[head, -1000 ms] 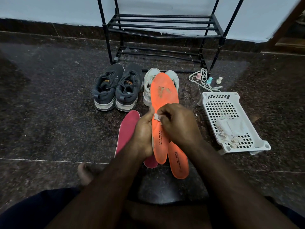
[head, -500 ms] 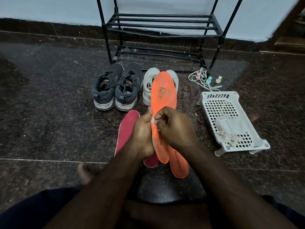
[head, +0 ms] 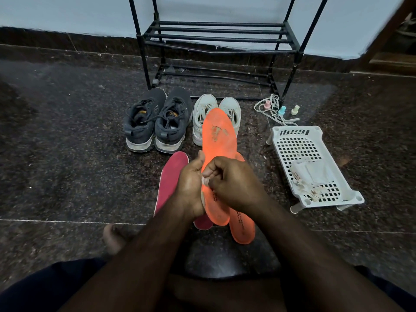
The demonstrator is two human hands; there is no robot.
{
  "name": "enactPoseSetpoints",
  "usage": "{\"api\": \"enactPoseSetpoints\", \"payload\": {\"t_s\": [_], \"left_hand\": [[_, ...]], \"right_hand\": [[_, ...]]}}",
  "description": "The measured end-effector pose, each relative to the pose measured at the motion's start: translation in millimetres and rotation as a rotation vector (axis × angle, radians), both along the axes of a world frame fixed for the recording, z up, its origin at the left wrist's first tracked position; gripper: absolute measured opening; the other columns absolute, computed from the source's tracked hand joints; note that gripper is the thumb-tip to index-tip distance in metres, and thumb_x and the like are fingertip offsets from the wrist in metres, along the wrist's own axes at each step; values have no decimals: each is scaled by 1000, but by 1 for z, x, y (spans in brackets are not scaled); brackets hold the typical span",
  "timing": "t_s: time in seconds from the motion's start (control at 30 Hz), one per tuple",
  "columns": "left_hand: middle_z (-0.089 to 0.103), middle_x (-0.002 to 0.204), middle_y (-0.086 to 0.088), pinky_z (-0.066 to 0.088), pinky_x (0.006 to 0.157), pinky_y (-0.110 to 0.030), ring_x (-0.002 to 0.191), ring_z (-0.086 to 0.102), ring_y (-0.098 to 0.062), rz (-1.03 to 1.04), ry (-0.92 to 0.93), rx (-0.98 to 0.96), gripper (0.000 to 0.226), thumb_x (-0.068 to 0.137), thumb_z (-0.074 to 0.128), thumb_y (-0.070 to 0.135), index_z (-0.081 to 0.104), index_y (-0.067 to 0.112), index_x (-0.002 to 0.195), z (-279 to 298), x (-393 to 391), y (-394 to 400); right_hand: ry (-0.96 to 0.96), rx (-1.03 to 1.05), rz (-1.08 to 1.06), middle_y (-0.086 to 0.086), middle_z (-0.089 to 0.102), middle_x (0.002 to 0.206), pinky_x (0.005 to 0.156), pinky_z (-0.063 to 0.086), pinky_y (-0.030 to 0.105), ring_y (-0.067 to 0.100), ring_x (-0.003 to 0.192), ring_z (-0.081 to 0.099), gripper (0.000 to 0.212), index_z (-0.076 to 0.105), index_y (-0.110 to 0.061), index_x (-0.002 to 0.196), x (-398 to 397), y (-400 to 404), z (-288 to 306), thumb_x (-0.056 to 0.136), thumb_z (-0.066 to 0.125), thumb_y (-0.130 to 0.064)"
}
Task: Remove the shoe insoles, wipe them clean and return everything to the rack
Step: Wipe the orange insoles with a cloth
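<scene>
1. Hands first: your left hand (head: 191, 188) grips the left edge of the long orange foam insole (head: 217, 154), thumb up along its edge and fingers curled behind it, so the insole stands tilted above the floor with its toe end pointing far.
2. Your right hand (head: 234, 183) has its fingers curled and pinching a small pale scrap, a wipe or cloth (head: 206, 180), against the middle of that insole; the scrap is mostly hidden, so you cannot tell its material.
3. The held insole's far half carries a worn, dirty patch.
4. A second orange insole (head: 244, 228) lies flat on the dark speckled stone floor (head: 67, 154), just under and right of the held one.
5. A dark pink insole (head: 168, 183) lies on the floor left of your left hand, and the heel of another pink insole (head: 202, 222) peeks out beneath your wrist.
6. A pair of dark grey laced sneakers (head: 157, 122) stands farther out on the left, toes pointing far; a pair of white sneakers (head: 207, 113) stands just to their right, partly behind the held insole.
7. The black metal tube shoe rack (head: 216, 37) stands far against the wall.
8. A white perforated plastic basket (head: 297, 149) sits on the right with crumpled pale wipes (head: 310, 176) in it.
9. White laces (head: 270, 109) and three small pastel bottles (head: 281, 110) lie beyond the basket, near the rack's right leg.
</scene>
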State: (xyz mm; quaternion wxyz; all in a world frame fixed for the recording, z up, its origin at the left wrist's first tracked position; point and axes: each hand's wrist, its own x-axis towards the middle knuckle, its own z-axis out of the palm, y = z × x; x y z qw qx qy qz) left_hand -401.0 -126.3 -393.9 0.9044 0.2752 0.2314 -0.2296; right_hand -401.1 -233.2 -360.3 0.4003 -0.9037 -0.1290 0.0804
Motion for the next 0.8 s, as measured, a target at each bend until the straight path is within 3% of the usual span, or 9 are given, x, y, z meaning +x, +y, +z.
{"api": "enactPoseSetpoints", "payload": {"t_s": [0.07, 0.2, 0.3, 0.4, 0.53, 0.6, 0.73, 0.8], "left_hand": [[66, 64, -13, 60, 63, -32, 61, 70, -24, 13, -7, -29, 71, 101, 36, 55, 70, 3, 66, 0, 1, 0], [71, 100, -14, 54, 85, -40, 91, 69, -28, 31, -68, -65, 61, 102, 37, 50, 78, 5, 98, 2, 1, 0], [72, 105, -11, 47, 84, -43, 93, 66, -28, 23, -75, -44, 58, 101, 38, 51, 79, 10, 104, -1, 0, 1], [72, 108, -10, 48, 88, -44, 96, 67, -27, 21, -97, -60, 52, 101, 41, 48, 70, 10, 122, 2, -1, -1], [73, 104, -13, 58, 84, -41, 89, 72, -26, 70, -143, -96, 50, 99, 43, 41, 74, 4, 112, 9, 0, -3], [72, 106, -16, 57, 87, -43, 91, 72, -28, 91, -155, -112, 50, 96, 46, 40, 77, 1, 104, 11, 2, -6], [76, 93, -17, 62, 64, -43, 77, 75, -29, 74, -104, -47, 46, 103, 41, 39, 70, 4, 104, 11, 2, -9], [76, 94, -16, 61, 64, -48, 76, 75, -31, 51, -96, -18, 47, 105, 37, 42, 68, 6, 107, 13, 2, -9]], "right_hand": [[45, 72, 46, -12, 67, 70, 67, 49, 18, -2, 65, 62, 15, 72, -20, 86, 0, -3, 5, 81, 70, -7], [-170, 170, -64, -8, 62, 92, 77, 50, 18, 3, 84, 61, 34, 74, -23, 99, 11, -14, 11, 84, 59, 4], [-292, 142, -178, -5, 56, 99, 83, 41, 7, -5, 92, 55, 37, 75, -18, 103, 17, -19, 8, 86, 55, 7], [-336, 82, -173, -3, 52, 104, 85, 37, 1, -6, 88, 51, 30, 73, -11, 111, 18, -20, 4, 88, 57, 2], [-335, -21, -113, 0, 53, 107, 90, 41, 15, 10, 96, 58, 30, 72, -11, 114, 19, -20, -2, 84, 73, -17], [-388, -46, -103, 2, 60, 101, 87, 41, 18, 16, 94, 60, 23, 76, -11, 105, 18, -17, -3, 83, 71, -12], [-517, -103, -135, 4, 70, 95, 86, 45, 32, 24, 91, 61, 25, 75, -13, 100, 21, -19, -1, 79, 61, -7], [-534, -109, -176, 5, 72, 94, 86, 46, 33, 25, 90, 61, 27, 75, -10, 98, 24, -22, -3, 77, 59, -5]]}}
